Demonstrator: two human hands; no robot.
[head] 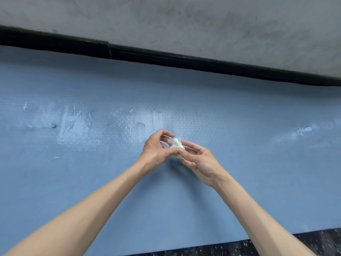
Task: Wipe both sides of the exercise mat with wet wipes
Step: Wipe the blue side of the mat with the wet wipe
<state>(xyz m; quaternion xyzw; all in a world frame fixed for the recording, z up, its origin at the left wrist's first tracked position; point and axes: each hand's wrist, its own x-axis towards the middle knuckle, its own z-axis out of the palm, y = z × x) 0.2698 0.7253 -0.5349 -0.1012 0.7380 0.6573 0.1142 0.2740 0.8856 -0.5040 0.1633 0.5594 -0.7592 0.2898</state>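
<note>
Spreading across the frame from left to right, the blue exercise mat [73,182] is laid flat on speckled dark flooring [276,244], its far edge close to a black baseboard [166,58] under a grey wall [184,19]; glossy wet streaks are seen on its middle band. Above the mat's centre, a crumpled white wet wipe [176,145] is pinched from the left by the left hand [156,148], fingers curled onto it. From the right, the right hand [201,163] is closed on the same wipe with thumb and forefinger.
</note>
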